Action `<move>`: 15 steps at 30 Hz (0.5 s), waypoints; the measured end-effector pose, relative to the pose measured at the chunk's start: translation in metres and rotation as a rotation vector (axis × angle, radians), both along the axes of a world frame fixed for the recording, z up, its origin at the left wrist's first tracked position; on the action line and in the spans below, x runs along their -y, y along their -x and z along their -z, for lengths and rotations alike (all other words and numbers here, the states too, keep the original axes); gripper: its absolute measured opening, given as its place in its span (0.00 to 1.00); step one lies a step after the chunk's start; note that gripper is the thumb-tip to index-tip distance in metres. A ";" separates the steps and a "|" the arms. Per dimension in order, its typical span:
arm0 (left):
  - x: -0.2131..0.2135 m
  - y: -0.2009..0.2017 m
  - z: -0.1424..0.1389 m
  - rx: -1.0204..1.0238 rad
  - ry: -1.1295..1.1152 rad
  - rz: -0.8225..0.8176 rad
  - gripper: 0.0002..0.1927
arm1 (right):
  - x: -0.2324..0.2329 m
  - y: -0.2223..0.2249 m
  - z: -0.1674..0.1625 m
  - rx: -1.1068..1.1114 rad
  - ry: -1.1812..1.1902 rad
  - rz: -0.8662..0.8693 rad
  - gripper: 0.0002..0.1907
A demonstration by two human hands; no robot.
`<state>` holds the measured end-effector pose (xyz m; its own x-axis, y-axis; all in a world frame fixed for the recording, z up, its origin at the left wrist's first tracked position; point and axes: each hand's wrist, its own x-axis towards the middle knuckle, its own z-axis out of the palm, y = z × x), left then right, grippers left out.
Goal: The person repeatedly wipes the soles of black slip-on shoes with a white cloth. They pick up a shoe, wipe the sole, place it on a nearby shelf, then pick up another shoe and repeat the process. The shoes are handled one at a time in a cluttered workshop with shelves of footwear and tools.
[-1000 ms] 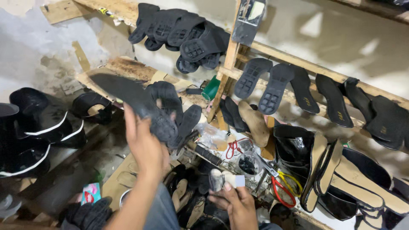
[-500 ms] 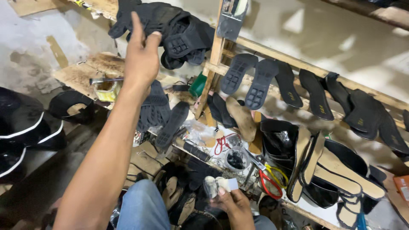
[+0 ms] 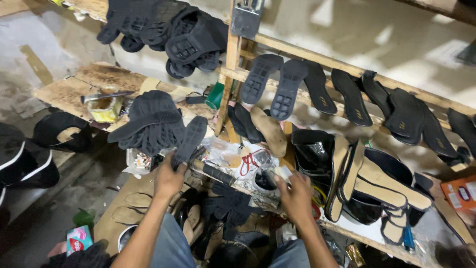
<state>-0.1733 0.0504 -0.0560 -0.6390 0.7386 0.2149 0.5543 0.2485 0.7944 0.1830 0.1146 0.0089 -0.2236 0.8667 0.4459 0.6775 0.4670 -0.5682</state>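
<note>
My left hand (image 3: 168, 179) grips the lower end of a black rubber shoe sole (image 3: 189, 140) that lies tilted at the front of a wooden shelf (image 3: 74, 87), beside a heap of black soles (image 3: 148, 121). My right hand (image 3: 296, 194) reaches into the clutter on the shelf, its fingers next to a small dark round container (image 3: 264, 179) and red-handled scissors (image 3: 250, 160). Whether it holds anything cannot be made out.
More black soles (image 3: 168, 30) are piled on the upper shelf, and others (image 3: 317, 84) lean in a row along a wooden rail. Black sandal uppers with tan insoles (image 3: 377, 183) lie to the right. A glue tin (image 3: 104, 106) stands at left. Soles and scraps (image 3: 134, 206) cover the floor.
My left hand came down from the upper shelf's pile and took hold of a sole on the lower shelf. My right hand moved up from my lap to the shelf clutter.
</note>
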 end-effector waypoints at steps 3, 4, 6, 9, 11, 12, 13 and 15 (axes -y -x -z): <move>-0.005 -0.002 -0.007 0.011 -0.216 -0.022 0.27 | -0.009 0.010 0.000 0.161 0.079 0.014 0.17; -0.010 -0.002 -0.012 0.365 -0.278 -0.021 0.26 | -0.012 0.015 0.000 0.178 0.061 -0.008 0.18; -0.018 -0.002 -0.030 1.069 -0.391 -0.018 0.26 | -0.016 0.022 -0.003 0.247 0.062 -0.030 0.18; -0.005 -0.009 -0.047 1.449 -0.455 0.168 0.27 | -0.019 0.026 -0.008 0.348 0.124 -0.015 0.18; 0.008 -0.024 -0.050 1.446 -0.318 0.282 0.29 | -0.019 0.024 -0.011 0.335 0.147 0.016 0.19; 0.015 -0.031 -0.051 1.444 -0.246 0.334 0.30 | -0.018 0.023 -0.012 0.259 0.056 0.011 0.19; 0.021 -0.038 -0.051 1.399 -0.274 0.410 0.30 | -0.016 0.020 -0.013 0.185 -0.029 0.006 0.19; 0.029 -0.052 -0.052 1.309 -0.324 0.563 0.28 | -0.013 0.014 -0.013 0.147 -0.088 -0.008 0.18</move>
